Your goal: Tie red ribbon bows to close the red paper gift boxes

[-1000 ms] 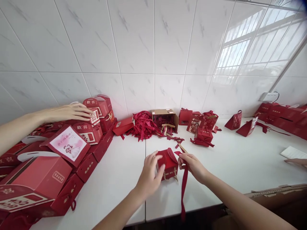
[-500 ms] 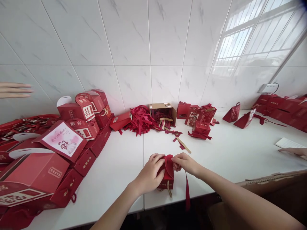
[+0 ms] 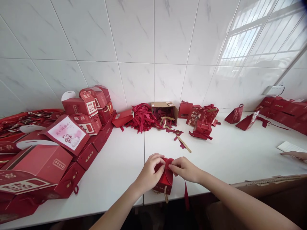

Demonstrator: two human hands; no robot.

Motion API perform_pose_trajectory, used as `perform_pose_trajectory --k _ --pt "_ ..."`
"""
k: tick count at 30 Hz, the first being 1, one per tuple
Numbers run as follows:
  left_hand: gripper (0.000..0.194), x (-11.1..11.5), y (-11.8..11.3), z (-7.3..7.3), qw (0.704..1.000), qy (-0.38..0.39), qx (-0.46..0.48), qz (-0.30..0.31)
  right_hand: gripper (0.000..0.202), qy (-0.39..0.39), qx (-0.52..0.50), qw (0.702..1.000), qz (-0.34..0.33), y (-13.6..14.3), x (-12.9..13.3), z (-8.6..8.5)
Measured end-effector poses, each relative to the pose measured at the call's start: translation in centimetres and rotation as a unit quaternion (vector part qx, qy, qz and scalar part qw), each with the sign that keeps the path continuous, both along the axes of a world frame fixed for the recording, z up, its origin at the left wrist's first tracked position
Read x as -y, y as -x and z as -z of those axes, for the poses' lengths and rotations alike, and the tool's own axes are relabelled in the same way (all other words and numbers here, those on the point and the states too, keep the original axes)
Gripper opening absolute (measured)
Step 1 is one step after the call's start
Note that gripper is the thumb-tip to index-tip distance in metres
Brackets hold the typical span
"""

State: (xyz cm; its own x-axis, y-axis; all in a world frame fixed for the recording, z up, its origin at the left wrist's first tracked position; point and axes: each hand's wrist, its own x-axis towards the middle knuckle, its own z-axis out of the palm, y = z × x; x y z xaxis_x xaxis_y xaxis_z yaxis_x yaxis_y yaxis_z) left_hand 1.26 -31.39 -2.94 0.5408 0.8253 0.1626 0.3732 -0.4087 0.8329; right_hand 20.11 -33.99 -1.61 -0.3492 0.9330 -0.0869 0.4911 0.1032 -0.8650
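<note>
A small red gift box (image 3: 163, 186) with a rounded flap top and a twisted gold cord handle (image 3: 166, 197) stands near the table's front edge. My left hand (image 3: 153, 171) grips it from the left, thumb and fingers bent over its top. On the other side, the fingertips of my right hand (image 3: 183, 168) are pinched together at the rounded flap (image 3: 169, 168). A dark red ribbon (image 3: 186, 195) hangs from beneath my right hand over the table edge. Its upper end is hidden by the fingers.
Red gift boxes (image 3: 82, 155) are piled at left. Along the wall lie red ribbons (image 3: 143, 117), an open cardboard box (image 3: 165, 104) and several small red boxes (image 3: 202, 129). Another person's hand (image 3: 295, 155) touches a white pad (image 3: 290, 147) at right. A carton (image 3: 268, 182) borders the table.
The gift box has tilted slightly and shifted a little left. My right fingertips have moved onto its flap, nearer my left hand. Another person's hand at far left has gone from view.
</note>
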Motion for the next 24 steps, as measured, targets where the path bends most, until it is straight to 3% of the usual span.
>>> perform_pose_trajectory --k 6,8,13,16,18,21,24 --pt "0.020 0.3 0.0 -1.1 1.000 0.028 0.011 0.011 0.020 -0.145 0.058 0.985 0.072 0.0 0.4 -0.1" --pt "0.021 0.4 0.0 -1.9 0.999 0.022 0.010 0.022 0.031 -0.180 0.027 0.980 0.079 0.0 0.5 -0.5" --pt "0.019 1.0 0.3 -4.6 0.999 -0.042 0.015 0.025 0.018 -0.141 -0.118 0.983 0.008 0.2 0.5 -1.5" --pt "0.017 1.1 1.2 -5.4 0.996 -0.082 -0.032 -0.017 0.018 -0.102 -0.229 0.967 0.056 0.2 1.2 -2.5" --pt "0.027 1.2 1.9 -5.4 0.989 -0.097 -0.097 -0.052 0.018 -0.094 -0.300 0.945 0.087 0.2 2.3 -3.5" --pt "0.023 1.4 2.7 -4.7 0.981 -0.044 -0.177 -0.064 0.018 -0.131 -0.376 0.916 0.052 0.4 4.0 -4.8" --pt "0.021 1.8 2.9 -3.7 0.983 0.003 -0.166 -0.079 0.021 -0.125 -0.376 0.917 0.045 0.9 4.3 -5.0"
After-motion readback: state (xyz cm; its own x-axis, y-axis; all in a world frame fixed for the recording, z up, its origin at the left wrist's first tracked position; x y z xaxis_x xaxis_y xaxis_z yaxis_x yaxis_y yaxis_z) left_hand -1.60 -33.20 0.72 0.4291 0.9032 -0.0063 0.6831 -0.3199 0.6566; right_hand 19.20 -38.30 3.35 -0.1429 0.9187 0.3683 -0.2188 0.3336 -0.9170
